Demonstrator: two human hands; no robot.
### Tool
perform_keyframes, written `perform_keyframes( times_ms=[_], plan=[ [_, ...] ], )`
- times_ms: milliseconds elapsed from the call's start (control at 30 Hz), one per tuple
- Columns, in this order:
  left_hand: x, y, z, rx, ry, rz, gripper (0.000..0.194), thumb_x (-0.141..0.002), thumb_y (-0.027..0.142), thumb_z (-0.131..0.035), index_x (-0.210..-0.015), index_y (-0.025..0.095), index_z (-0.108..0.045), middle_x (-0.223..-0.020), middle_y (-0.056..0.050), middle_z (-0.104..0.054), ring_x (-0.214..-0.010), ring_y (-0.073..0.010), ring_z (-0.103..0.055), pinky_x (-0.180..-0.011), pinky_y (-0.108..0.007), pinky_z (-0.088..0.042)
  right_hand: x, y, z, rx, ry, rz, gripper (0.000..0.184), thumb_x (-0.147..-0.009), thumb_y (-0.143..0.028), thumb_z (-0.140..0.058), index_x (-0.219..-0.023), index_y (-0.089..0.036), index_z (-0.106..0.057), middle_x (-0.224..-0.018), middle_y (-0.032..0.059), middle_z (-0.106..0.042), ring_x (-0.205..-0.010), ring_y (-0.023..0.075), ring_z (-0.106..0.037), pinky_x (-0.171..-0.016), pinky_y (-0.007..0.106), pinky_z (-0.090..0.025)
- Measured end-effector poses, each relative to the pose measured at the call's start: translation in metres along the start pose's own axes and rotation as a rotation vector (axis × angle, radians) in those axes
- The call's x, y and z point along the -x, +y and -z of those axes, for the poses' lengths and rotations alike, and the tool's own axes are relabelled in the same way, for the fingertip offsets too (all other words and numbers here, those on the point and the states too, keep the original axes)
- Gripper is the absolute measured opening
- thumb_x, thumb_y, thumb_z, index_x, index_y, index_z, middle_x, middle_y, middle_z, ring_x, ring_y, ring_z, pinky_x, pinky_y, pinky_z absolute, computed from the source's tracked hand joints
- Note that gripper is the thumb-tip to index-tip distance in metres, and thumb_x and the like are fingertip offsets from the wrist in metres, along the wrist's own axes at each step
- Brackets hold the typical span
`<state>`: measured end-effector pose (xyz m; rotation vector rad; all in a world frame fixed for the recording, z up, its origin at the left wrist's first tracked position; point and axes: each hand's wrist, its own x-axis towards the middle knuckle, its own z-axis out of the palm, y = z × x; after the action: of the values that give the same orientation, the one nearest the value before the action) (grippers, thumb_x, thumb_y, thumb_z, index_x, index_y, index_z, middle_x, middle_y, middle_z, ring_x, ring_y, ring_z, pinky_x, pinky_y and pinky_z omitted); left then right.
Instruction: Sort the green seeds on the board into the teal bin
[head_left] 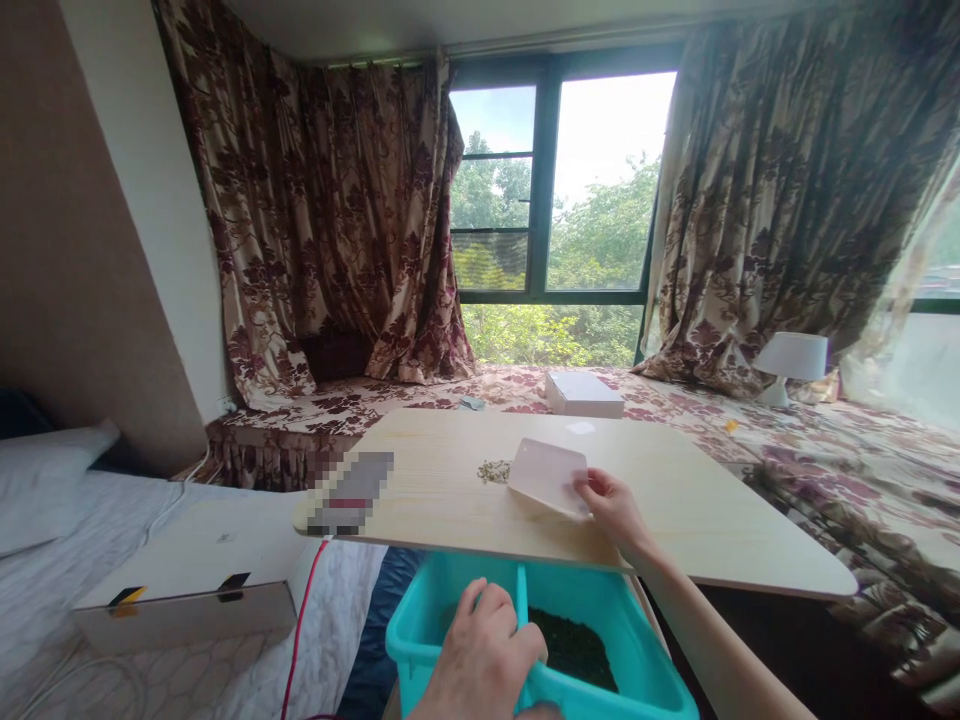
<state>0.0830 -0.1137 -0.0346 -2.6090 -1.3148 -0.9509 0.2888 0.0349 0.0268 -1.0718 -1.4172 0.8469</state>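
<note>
My right hand (606,500) pinches the right edge of a thin, whitish, translucent plastic scraper (547,478), tilted over the tabletop (660,470). Just left of the scraper lies a small scatter of greenish-brown bits (493,470), too small to name. Below the table's near edge is a teal plastic bin (645,650) with a divider down its middle. Dark loose material (568,645) covers the floor of its right compartment. My left hand (484,650) has its fingers curled over the bin's divider; the hand hides most of the left compartment.
A pixelated flat item (349,495) lies at the table's left end, a red cable (300,620) hanging beside it. On the bed is a white box (202,570). Behind the table, another white box (585,392) and a lamp (791,360) stand on the window ledge.
</note>
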Motion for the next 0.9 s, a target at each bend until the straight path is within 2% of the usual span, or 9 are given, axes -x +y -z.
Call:
perform_keyframes(
  times_ms=[100,300,400,467,533,600,700,800,900],
  plan=[
    [-0.003,0.003,0.003,-0.002,-0.013,-0.003,0.045,-0.057,0.060,-0.074,-0.081,0.024,-0.061,-0.069,0.001,-0.052,-0.085,-0.0218,-0.050,-0.091,-0.045,-0.035,0.004,-0.003,-0.003,-0.020,-0.034,-0.038,0.033,-0.064,-0.049,-0.066,-0.077,-0.018,-0.066,-0.073,0.0077,-0.073,-0.066,0.0225,-0.066,-0.057,0.031,-0.049],
    [-0.011,0.012,0.021,-0.022,-0.131,0.016,0.040,-0.061,0.054,-0.076,-0.082,0.023,-0.061,-0.073,0.000,-0.056,-0.087,-0.0215,-0.052,-0.094,-0.044,-0.035,0.023,-0.009,-0.010,-0.054,-0.181,-0.052,0.038,-0.061,-0.052,-0.071,-0.077,-0.018,-0.069,-0.076,0.0084,-0.074,-0.073,0.0239,-0.067,-0.064,0.032,-0.051],
    [-0.011,0.011,0.022,-0.020,-0.148,0.020,0.040,-0.061,0.054,-0.076,-0.083,0.024,-0.061,-0.074,0.000,-0.056,-0.087,-0.0214,-0.052,-0.094,-0.044,-0.035,0.032,-0.016,-0.012,-0.082,-0.316,-0.066,0.038,-0.063,-0.052,-0.071,-0.079,-0.018,-0.070,-0.075,0.0073,-0.074,-0.073,0.0233,-0.067,-0.064,0.032,-0.051],
    [-0.008,0.008,0.018,-0.026,-0.129,0.019,0.041,-0.061,0.056,-0.074,-0.082,0.023,-0.061,-0.073,0.001,-0.056,-0.086,-0.0215,-0.052,-0.093,-0.044,-0.036,0.033,-0.021,-0.007,-0.072,-0.343,-0.078,0.038,-0.063,-0.053,-0.071,-0.078,-0.018,-0.071,-0.074,0.0065,-0.074,-0.070,0.0221,-0.067,-0.059,0.030,-0.051],
    [-0.003,0.002,0.015,-0.036,-0.107,0.001,0.041,-0.063,0.059,-0.071,-0.081,0.023,-0.060,-0.072,0.001,-0.055,-0.085,-0.0214,-0.052,-0.092,-0.044,-0.036,0.028,-0.025,0.003,-0.057,-0.262,-0.072,0.040,-0.060,-0.053,-0.072,-0.077,-0.017,-0.071,-0.073,0.0067,-0.074,-0.065,0.0211,-0.066,-0.054,0.028,-0.049],
    [0.003,-0.005,0.015,-0.046,-0.080,-0.012,0.038,-0.068,0.058,-0.067,-0.081,0.023,-0.059,-0.071,0.001,-0.054,-0.084,-0.0207,-0.052,-0.092,-0.043,-0.036,0.020,-0.026,0.017,-0.055,-0.119,-0.062,0.041,-0.058,-0.053,-0.073,-0.077,-0.017,-0.071,-0.074,0.0079,-0.074,-0.063,0.0207,-0.065,-0.050,0.028,-0.047],
    [0.014,-0.014,0.026,-0.079,-0.052,-0.013,0.032,-0.068,0.050,-0.071,-0.077,0.023,-0.057,-0.071,0.002,-0.054,-0.081,-0.0192,-0.053,-0.086,-0.038,-0.038,0.007,-0.022,0.038,-0.034,0.069,-0.068,0.037,-0.058,-0.047,-0.074,-0.079,-0.017,-0.072,-0.073,0.0086,-0.074,-0.061,0.0204,-0.064,-0.049,0.027,-0.045],
    [0.022,-0.019,0.045,-0.104,-0.123,0.029,0.030,-0.067,0.040,-0.075,-0.082,0.022,-0.057,-0.077,0.002,-0.056,-0.083,-0.0189,-0.053,-0.084,-0.036,-0.039,-0.003,-0.013,0.047,-0.002,0.171,-0.076,0.032,-0.059,-0.042,-0.071,-0.078,-0.017,-0.071,-0.072,0.0078,-0.074,-0.059,0.0205,-0.064,-0.046,0.027,-0.044],
    [0.026,-0.020,0.061,-0.073,-0.207,0.078,0.030,-0.067,0.033,-0.076,-0.086,0.022,-0.056,-0.084,0.001,-0.059,-0.087,-0.0199,-0.054,-0.084,-0.035,-0.041,-0.008,-0.003,0.042,0.015,0.210,-0.083,0.027,-0.061,-0.038,-0.067,-0.079,-0.017,-0.070,-0.070,0.0072,-0.074,-0.061,0.0216,-0.066,-0.048,0.028,-0.046]
  ],
)
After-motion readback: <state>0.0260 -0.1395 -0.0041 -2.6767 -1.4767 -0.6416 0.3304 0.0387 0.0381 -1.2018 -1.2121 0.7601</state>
